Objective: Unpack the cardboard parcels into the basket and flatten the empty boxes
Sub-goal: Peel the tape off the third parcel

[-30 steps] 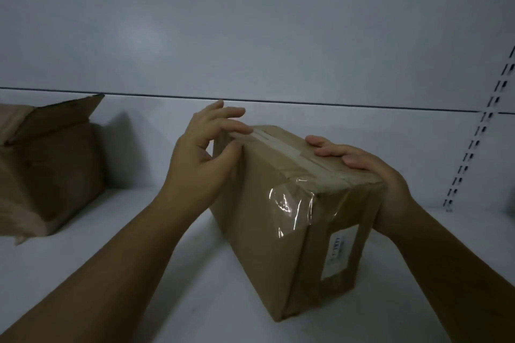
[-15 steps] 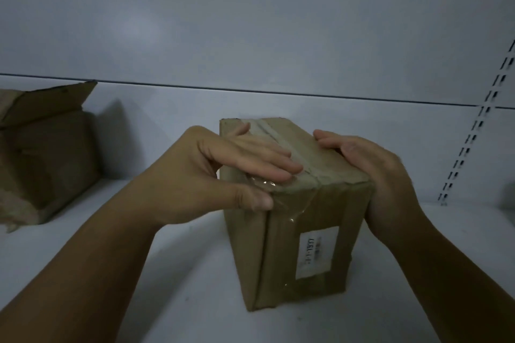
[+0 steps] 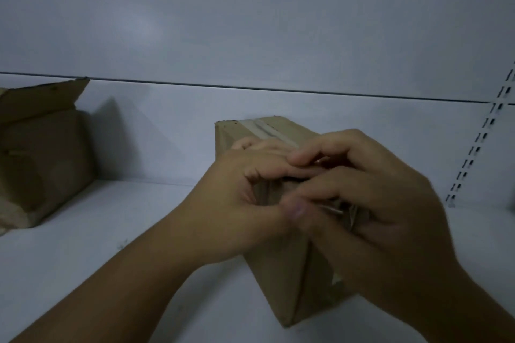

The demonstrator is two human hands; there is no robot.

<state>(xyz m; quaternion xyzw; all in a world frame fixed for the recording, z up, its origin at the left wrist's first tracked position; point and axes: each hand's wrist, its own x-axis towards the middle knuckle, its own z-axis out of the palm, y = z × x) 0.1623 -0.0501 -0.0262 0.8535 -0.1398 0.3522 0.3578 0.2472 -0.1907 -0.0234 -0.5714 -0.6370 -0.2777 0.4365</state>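
the sealed parcel (image 3: pixel 278 273) stands right of the opened box (image 3: pixel 41 153), long axis running away from me. my left hand (image 3: pixel 245 203) grips its near top edge; my right hand (image 3: pixel 376 211) pinches tape (image 3: pixel 260 128) there.

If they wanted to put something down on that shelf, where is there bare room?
Bare shelf lies between the open box and the parcel, and right of the parcel toward the slotted rail. It is crowded at the parcel's near top edge, where the left hand and right hand grip it.
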